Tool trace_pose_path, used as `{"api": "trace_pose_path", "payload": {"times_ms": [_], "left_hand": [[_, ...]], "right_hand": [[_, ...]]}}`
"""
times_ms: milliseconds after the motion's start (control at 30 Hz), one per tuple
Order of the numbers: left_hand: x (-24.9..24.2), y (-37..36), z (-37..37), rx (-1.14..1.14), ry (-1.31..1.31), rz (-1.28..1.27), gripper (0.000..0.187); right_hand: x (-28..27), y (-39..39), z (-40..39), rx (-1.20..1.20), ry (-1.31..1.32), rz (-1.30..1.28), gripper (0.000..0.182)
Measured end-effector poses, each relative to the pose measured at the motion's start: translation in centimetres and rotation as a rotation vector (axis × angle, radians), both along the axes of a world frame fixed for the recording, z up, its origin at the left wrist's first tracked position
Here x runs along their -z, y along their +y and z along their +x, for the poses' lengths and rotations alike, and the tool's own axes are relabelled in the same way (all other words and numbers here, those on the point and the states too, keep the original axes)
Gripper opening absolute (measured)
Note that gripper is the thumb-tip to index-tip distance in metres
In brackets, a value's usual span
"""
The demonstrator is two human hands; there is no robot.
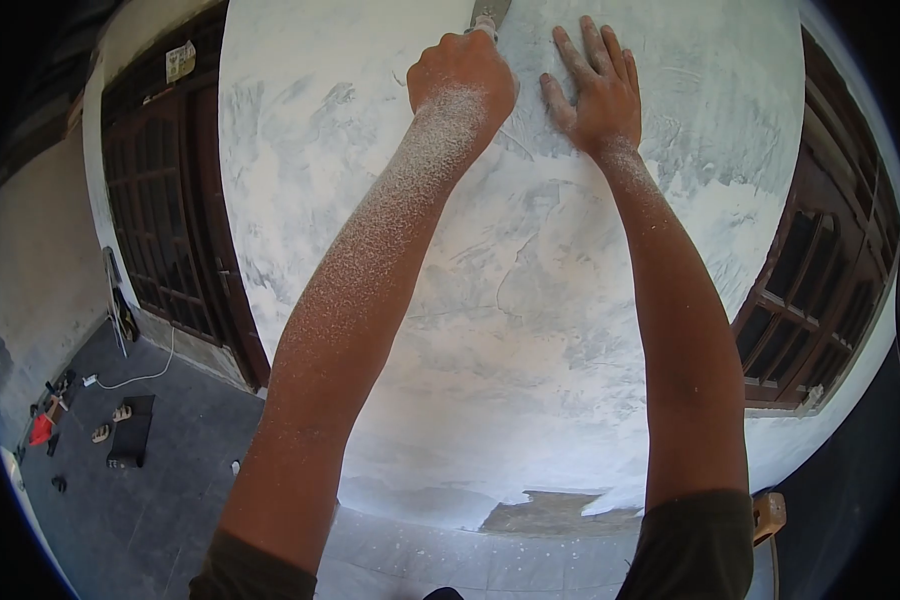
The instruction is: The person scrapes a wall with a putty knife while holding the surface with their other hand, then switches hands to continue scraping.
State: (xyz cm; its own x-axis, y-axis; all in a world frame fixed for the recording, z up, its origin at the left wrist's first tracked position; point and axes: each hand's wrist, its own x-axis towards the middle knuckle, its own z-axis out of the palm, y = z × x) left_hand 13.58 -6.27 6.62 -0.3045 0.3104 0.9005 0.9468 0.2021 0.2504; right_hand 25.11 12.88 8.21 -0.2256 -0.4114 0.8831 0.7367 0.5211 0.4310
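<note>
My left hand (462, 78) is a closed fist around the handle of a putty knife (492, 12), whose metal blade points up and runs out of view at the top edge. To the right of it, my right hand (602, 98) lies against the wall (530, 260) with its fingers spread and holds nothing. Patchy white and grey filler coats this wall, with rough streaks and a bare grey-brown area (555, 512) near its foot. Pale dust covers my left forearm and speckles my right hand.
A dark wooden door (220, 210) with a paned window (155, 200) stands at left, another wooden window (820, 270) at right. Sandals (122, 412), a dark mat (132, 435), a red item (41, 428) and a white cable (150, 376) lie on the grey floor (195, 480).
</note>
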Motion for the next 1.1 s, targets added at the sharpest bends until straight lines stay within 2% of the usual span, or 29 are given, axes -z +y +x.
{"api": "trace_pose_path", "payload": {"times_ms": [200, 333, 500, 600, 700, 867, 900, 1000, 1100], "left_hand": [[1.9, 0.5, 0.2, -0.006, -0.011, 0.040, 0.036], [-0.3, -0.2, -0.3, -0.002, 0.002, -0.009, 0.039], [1.8, 0.5, -0.1, -0.010, 0.003, 0.043, 0.036], [0.9, 0.4, -0.4, -0.009, 0.042, 0.094, 0.036], [-0.4, -0.1, -0.4, -0.013, 0.002, -0.036, 0.041], [2.0, 0.3, -0.2, -0.033, 0.013, 0.055, 0.031], [1.7, 0.4, -0.4, -0.029, -0.007, 0.034, 0.046], [-0.1, 0.3, -0.7, 0.001, -0.016, -0.013, 0.045], [0.3, 0.2, -0.2, -0.001, -0.028, -0.012, 0.046]], "right_hand": [[0.0, -0.1, 0.0, -0.010, -0.001, -0.007, 0.065], [-0.1, -0.2, -0.1, 0.009, 0.023, -0.016, 0.066], [0.1, 0.2, 0.0, -0.014, 0.013, 0.000, 0.066], [-0.1, 0.0, 0.1, -0.026, 0.014, 0.003, 0.066], [-0.1, -0.1, 0.1, -0.035, 0.004, 0.003, 0.065], [0.1, -0.1, 0.0, -0.036, 0.010, -0.009, 0.065], [0.1, -0.2, -0.1, -0.028, 0.014, -0.012, 0.066], [0.0, -0.2, 0.0, -0.021, 0.011, -0.017, 0.066], [-0.1, -0.1, 0.1, -0.034, 0.010, -0.013, 0.067]]}}
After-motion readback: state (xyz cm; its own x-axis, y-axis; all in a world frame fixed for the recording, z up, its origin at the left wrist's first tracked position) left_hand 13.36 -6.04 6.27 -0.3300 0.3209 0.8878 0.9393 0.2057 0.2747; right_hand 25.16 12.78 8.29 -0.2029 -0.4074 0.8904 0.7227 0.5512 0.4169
